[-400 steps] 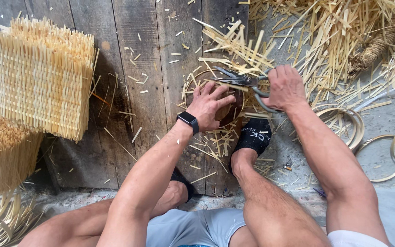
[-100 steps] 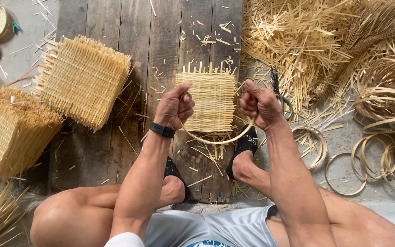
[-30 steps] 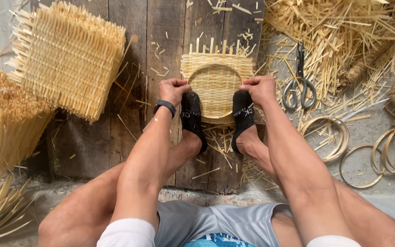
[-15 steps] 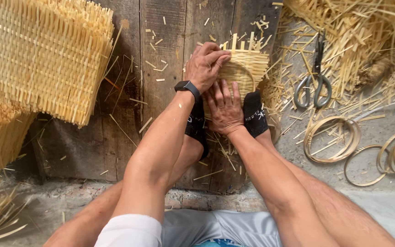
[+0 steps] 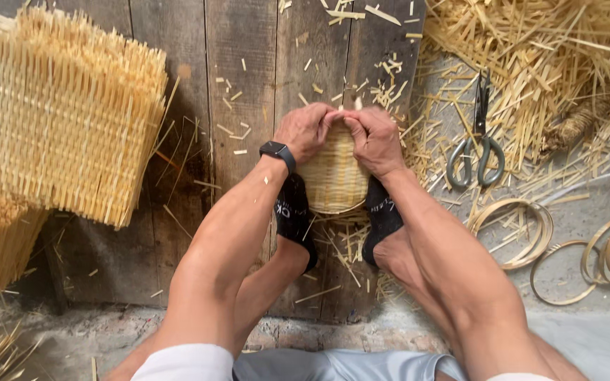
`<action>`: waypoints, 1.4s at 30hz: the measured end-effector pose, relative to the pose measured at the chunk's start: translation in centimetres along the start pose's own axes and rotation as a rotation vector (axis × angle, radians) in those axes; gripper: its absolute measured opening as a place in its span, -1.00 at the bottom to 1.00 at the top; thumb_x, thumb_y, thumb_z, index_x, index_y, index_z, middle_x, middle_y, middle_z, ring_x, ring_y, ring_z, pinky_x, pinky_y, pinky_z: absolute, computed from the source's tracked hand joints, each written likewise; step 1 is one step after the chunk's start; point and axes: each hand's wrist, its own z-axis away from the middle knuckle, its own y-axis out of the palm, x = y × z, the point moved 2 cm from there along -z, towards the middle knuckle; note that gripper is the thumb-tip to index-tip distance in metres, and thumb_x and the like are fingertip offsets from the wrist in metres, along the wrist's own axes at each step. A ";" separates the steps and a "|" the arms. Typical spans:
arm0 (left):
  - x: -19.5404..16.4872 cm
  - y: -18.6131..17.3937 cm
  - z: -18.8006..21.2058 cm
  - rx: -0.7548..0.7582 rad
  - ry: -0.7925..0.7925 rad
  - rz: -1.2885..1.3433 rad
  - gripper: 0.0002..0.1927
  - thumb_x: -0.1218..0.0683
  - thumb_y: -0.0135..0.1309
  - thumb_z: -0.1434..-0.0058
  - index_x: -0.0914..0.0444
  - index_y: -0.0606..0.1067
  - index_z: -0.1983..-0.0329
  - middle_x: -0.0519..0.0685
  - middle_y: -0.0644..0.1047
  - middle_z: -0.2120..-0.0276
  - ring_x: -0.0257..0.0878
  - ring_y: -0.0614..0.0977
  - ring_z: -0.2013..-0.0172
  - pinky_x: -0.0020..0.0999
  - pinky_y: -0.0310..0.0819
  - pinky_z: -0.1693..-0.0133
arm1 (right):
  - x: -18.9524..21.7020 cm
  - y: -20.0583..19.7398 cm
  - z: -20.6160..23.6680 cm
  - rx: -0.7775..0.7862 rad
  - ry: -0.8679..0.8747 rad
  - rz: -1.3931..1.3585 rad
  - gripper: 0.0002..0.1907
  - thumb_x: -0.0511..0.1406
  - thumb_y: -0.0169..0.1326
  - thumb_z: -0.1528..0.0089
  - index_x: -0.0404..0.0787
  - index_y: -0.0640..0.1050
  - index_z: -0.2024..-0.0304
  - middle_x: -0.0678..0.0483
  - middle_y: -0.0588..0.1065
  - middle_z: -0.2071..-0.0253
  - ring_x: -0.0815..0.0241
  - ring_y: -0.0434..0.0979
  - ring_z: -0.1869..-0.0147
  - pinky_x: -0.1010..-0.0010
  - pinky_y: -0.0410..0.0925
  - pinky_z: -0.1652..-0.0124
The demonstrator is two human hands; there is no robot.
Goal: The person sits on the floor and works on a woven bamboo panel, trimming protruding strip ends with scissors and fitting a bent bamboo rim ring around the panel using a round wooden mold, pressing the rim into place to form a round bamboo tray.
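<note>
A: Boards [image 5: 248,63]: woven stack [image 5: 72,113] fills the left edge, straw pile [image 5: 559,49] crowds the right. Basket [image 5: 333,176] sits mid-boards, clamped between both feet.

B: Hands?

A: Left hand [image 5: 305,130] and right hand [image 5: 372,141] pinch its far rim, fingers curled tight.

B: Risks?

A: Rim could likely slip or splinter if bent hard. Scissors [image 5: 478,141] lie near the right hand. Open room only toward the boards' far edge.

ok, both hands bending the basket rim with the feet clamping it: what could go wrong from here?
1. Left hand and right hand press on the far rim of the small woven basket; only two socked feet hold it, so it may slip.
2. Bare fingers on splint ends: splinters are likely.
3. Scissors lie among loose strips near the right arm; a stray reach could catch them.
</note>
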 end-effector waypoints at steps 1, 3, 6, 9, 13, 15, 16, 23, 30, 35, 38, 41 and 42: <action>0.3 0.1 -0.2 0.012 -0.056 0.017 -0.71 -0.07 0.03 -0.43 0.21 0.62 0.15 0.05 0.62 0.32 0.01 0.64 0.32 -0.14 0.51 0.28 | -1.0 0.6 -0.1 0.030 0.108 -0.071 -0.80 -0.23 0.14 -0.39 -0.21 0.65 0.04 -0.02 0.64 0.18 0.19 0.65 0.12 0.38 0.44 0.11; 0.8 0.5 -0.5 0.023 -0.159 0.089 -0.70 -0.09 0.08 -0.39 0.21 0.65 0.19 0.05 0.62 0.44 -0.07 0.64 0.42 -0.18 0.49 0.36 | -2.8 1.4 0.3 0.057 0.230 -0.168 -0.79 -0.22 0.12 -0.39 -0.23 0.65 0.11 0.01 0.63 0.30 0.27 0.62 0.29 0.47 0.43 0.28; 1.9 1.3 -0.5 0.030 -0.280 0.248 -0.69 -0.08 0.11 -0.36 0.24 0.67 0.22 0.04 0.60 0.54 -0.21 0.57 0.52 -0.24 0.44 0.44 | -4.4 2.0 1.2 0.064 0.295 -0.260 -0.77 -0.24 0.10 -0.41 -0.26 0.67 0.16 0.05 0.62 0.39 0.30 0.53 0.36 0.49 0.37 0.35; 2.5 1.7 -0.2 0.014 -0.300 0.331 -0.67 -0.08 0.15 -0.38 0.29 0.67 0.23 0.05 0.58 0.56 -0.27 0.49 0.50 -0.26 0.40 0.43 | -4.1 1.7 1.2 0.073 0.338 -0.305 -0.76 -0.25 0.07 -0.40 -0.27 0.67 0.14 0.05 0.61 0.37 0.32 0.52 0.33 0.47 0.38 0.30; 1.3 0.2 0.0 -0.011 -0.266 0.320 -0.62 -0.13 0.31 -0.24 0.27 0.67 0.14 -0.05 0.65 0.37 -0.38 0.60 0.36 -0.36 0.52 0.30 | -0.6 -3.1 -0.3 -0.027 0.125 -0.241 -0.74 -0.23 -0.02 -0.50 -0.25 0.63 0.03 -0.06 0.60 0.04 0.17 0.58 -0.02 0.36 0.43 -0.01; -0.7 -0.8 0.7 0.079 -0.338 0.344 -0.55 -0.12 0.42 -0.08 0.27 0.65 0.11 -0.08 0.68 0.30 -0.40 0.65 0.32 -0.41 0.57 0.26 | 1.1 -8.6 0.7 0.016 0.082 -0.041 -0.72 -0.21 -0.05 -0.51 -0.22 0.59 -0.06 -0.10 0.59 -0.06 0.04 0.59 -0.11 0.31 0.43 -0.08; -1.7 -1.7 0.5 0.161 -0.398 0.344 -0.51 -0.10 0.46 0.01 0.27 0.64 0.11 -0.09 0.69 0.30 -0.40 0.67 0.33 -0.43 0.60 0.26 | 1.4 -12.3 1.7 0.085 0.124 0.132 -0.68 -0.19 -0.05 -0.47 -0.20 0.58 -0.13 -0.11 0.59 -0.03 -0.02 0.60 -0.07 0.28 0.42 -0.04; -11.9 -3.2 5.8 -0.212 0.240 -0.063 -0.55 0.06 0.50 -0.09 0.25 0.42 0.18 -0.04 0.49 0.41 -0.18 0.52 0.45 -0.27 0.46 0.44 | -2.7 -27.8 15.5 0.631 0.603 0.813 -0.61 0.00 -0.01 -0.35 0.03 0.65 -0.07 -0.03 0.66 0.10 -0.02 0.68 0.07 0.16 0.47 -0.04; -9.7 1.2 13.9 0.148 0.243 -0.651 -0.64 0.29 0.09 -0.08 0.28 0.36 0.04 0.12 0.46 0.09 -0.01 0.50 0.04 -0.13 0.44 0.07 | -10.9 -19.6 18.5 0.170 0.637 0.301 -0.61 -0.14 0.24 -0.20 -0.22 0.64 0.02 -0.12 0.63 0.10 -0.01 0.65 0.01 0.21 0.46 -0.04; -7.8 1.4 13.0 -0.090 -0.091 -0.421 -0.61 0.18 0.14 -0.22 0.23 0.33 -0.08 0.09 0.43 -0.04 -0.07 0.46 -0.13 -0.20 0.38 -0.21 | -13.0 -16.2 16.9 -0.094 0.351 0.604 -0.32 -0.12 0.43 -0.04 -0.33 0.49 -0.08 -0.22 0.53 0.02 -0.24 0.50 -0.06 0.09 0.38 -0.01; -8.8 3.6 9.2 -0.161 -0.368 -0.380 -0.11 -0.04 0.37 0.04 0.24 0.21 -0.31 0.23 0.26 -0.24 0.17 0.24 -0.28 0.14 0.15 -0.28 | -14.1 -15.3 15.3 -0.094 0.661 0.486 -0.32 -0.14 0.43 -0.02 -0.29 0.44 -0.07 -0.13 0.52 0.07 -0.12 0.52 -0.02 0.08 0.40 0.02; -9.3 5.2 6.7 -0.173 -0.504 -0.492 0.19 -0.26 0.51 0.23 0.16 0.14 -0.40 0.29 0.14 -0.33 0.30 0.13 -0.30 0.29 0.09 -0.21 | -14.9 -14.9 14.0 0.061 0.963 0.400 -0.39 -0.21 0.36 -0.05 -0.27 0.44 -0.07 -0.06 0.55 0.18 -0.04 0.57 0.08 0.10 0.43 0.03; -9.3 5.2 6.6 -0.236 -0.455 -0.518 0.18 -0.26 0.50 0.22 0.14 0.15 -0.40 0.28 0.14 -0.33 0.29 0.14 -0.31 0.31 0.10 -0.21 | -15.1 -14.9 13.9 0.153 1.012 0.406 -0.45 -0.20 0.38 -0.04 -0.27 0.49 -0.01 -0.05 0.55 0.19 -0.01 0.58 0.09 0.14 0.43 0.02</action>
